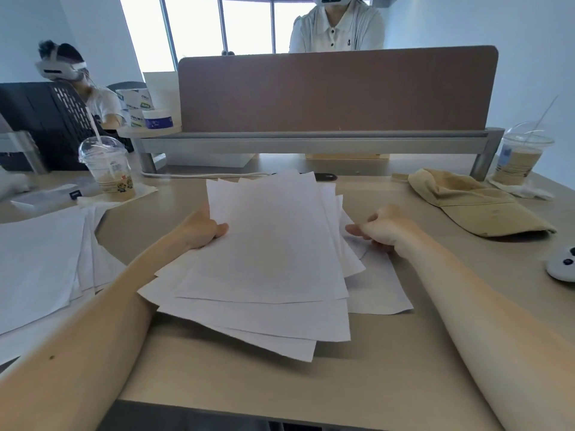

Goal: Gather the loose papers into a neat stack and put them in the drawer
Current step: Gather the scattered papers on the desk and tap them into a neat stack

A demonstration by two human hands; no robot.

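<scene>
While my left hand (203, 227) grips the left edge of the papers (267, 244), thumb on top and fingers underneath, my right hand (384, 227) has its fingers curled and pinches a lower sheet at the right edge of the same pile. The papers are a loose, fanned bundle in the middle of the surface (404, 353), with corners poking out at different angles.

At the far left, a clear plastic cup (109, 169) with a domed lid and a straw stands on a napkin; its lower part holds a pale brown drink. A second cup (519, 157), also domed and with a straw, stands at the far right on crumpled tissue and holds a darker brownish drink. On the raised shelf by the brown divider (336, 88) sits a white tub (157, 118) with a blue label; its lid is on, so I cannot tell what is inside.

Another pile of sheets (40, 259) lies at my left. A tan cap (473, 203) rests between the papers and the second cup.
</scene>
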